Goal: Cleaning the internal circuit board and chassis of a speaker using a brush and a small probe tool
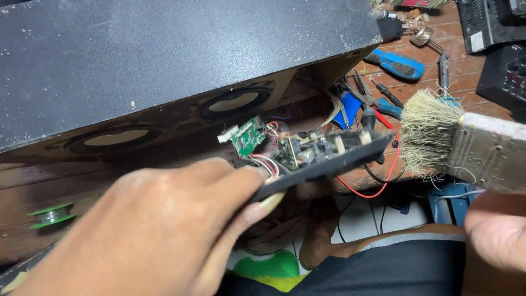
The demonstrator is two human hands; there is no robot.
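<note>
Left hand: your left hand (159, 230) fills the lower left of the view, thumb and fingers pinched shut on the near end of a black panel (323, 161).
Black panel: it is held tilted, its far end raised toward the right, in the air above the table's front edge and just in front of the speaker box.
Panel electronics: a circuit board (307, 149) with small parts sits on the panel's upper face; red and white wires (267, 163) run from it beside your fingertips.
Green board: a small green board (248, 136) hangs loose on wires just left of the panel, close to the box front.
Right hand: your right hand (498, 233) is at the lower right edge, only partly in view; it is closed on the handle of a paintbrush (466, 143).
Paintbrush: its metal ferrule points left and the frayed pale bristles (430, 134) sit just right of the panel's far end; you cannot tell whether they touch.
Speaker box: a large dark speaker box (164, 55) lies on the wooden table (466, 66), two round speaker openings facing you.
Table clutter: a blue-handled screwdriver (397, 63), pliers (372, 98) and a red wire (392, 164) lie right of the box.
Solder spool: a green spool (51, 215) rests at the left, well apart from both hands.
</note>
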